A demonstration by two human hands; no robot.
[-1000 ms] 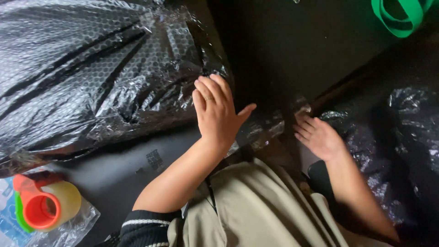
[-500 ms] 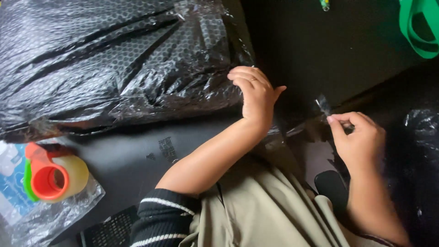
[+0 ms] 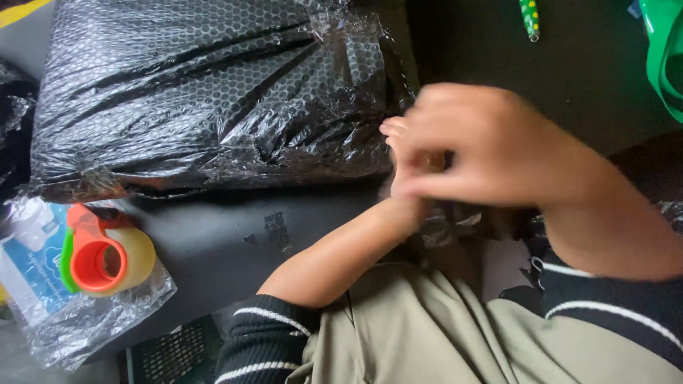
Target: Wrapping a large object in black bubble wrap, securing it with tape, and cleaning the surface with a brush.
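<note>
Both hands, right hand (image 3: 498,146) over left hand (image 3: 402,149), at the wrapped parcel's (image 3: 206,92) edge.

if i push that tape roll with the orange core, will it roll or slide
The tape roll lies on its side with its orange core facing up, so it would probably slide rather than roll. It sits on a crinkled clear plastic bag, which looks slippery and may shift with it. It is likely light and stiff.

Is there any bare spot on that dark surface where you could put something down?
Yes: a dark patch between the wrapped black bundle, the tape dispenser and the left forearm. Another lies top right, between the spotted green pen and the green strap. By both hands, at the bundle's right edge, it is crowded.
</note>
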